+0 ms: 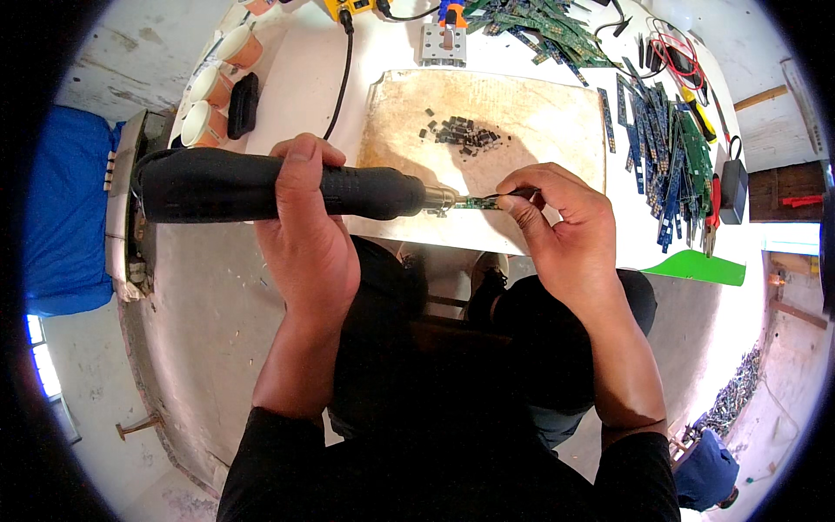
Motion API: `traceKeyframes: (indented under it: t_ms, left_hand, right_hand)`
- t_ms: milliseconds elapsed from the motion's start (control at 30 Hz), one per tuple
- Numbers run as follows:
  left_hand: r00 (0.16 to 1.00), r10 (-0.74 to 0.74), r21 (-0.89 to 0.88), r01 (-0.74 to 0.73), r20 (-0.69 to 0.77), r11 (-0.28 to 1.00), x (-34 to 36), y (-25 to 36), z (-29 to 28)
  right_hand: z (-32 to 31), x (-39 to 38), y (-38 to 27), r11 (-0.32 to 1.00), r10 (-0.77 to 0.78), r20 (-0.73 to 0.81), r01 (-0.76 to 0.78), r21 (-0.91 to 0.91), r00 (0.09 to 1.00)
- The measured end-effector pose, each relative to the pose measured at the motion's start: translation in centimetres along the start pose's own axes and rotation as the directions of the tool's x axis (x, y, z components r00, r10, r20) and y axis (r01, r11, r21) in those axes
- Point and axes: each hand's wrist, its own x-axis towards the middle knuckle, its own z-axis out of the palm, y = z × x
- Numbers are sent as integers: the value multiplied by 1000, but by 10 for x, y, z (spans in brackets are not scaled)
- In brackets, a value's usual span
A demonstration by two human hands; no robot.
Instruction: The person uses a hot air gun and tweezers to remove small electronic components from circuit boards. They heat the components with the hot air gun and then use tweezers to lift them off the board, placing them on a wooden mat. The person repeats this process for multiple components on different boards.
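My left hand (306, 209) is wrapped around a black hot air gun (370, 191), which lies level with its metal nozzle (441, 198) facing right. Just off the nozzle tip is a small green circuit board strip (478, 203), partly hidden by my fingers. My right hand (561, 222) pinches slim dark tweezers (522, 193) over that strip's right end. Beyond both hands, a heap of small black chips (465, 133) lies on a worn, tan-stained board (548, 100).
Circuit board strips (665, 148) are piled at the right, beside yellow-handled screwdriver (698, 117) and red-handled pliers (713, 213). More green strips (557, 30) lie at the back near a metal fixture (444, 45). Paper cups (204, 124) line the left edge; a black cable (342, 83) crosses the table.
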Motion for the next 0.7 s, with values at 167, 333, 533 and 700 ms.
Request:
traceKeyframes:
  t_ms: [167, 333, 533, 700]
  left_hand:
    - [1000, 2, -23, -2, 4, 1000, 1, -1, -1]
    - [1000, -6, -29, 6, -8, 1000, 1, 1, -1]
    - [1000, -11, -30, 11, -2, 1000, 1, 0, -2]
    - [1000, -14, -30, 14, -4, 999, 1, -1, -3]
  right_hand:
    - [3, 0, 3, 1000, -20, -17, 20, 3, 1000]
    - [4, 1, 5, 999, -36, -3, 36, 0, 999]
    - [4, 1, 5, 998, -58, 1, 58, 6, 998]
    - [4, 1, 5, 998, -56, 1, 56, 2, 998]
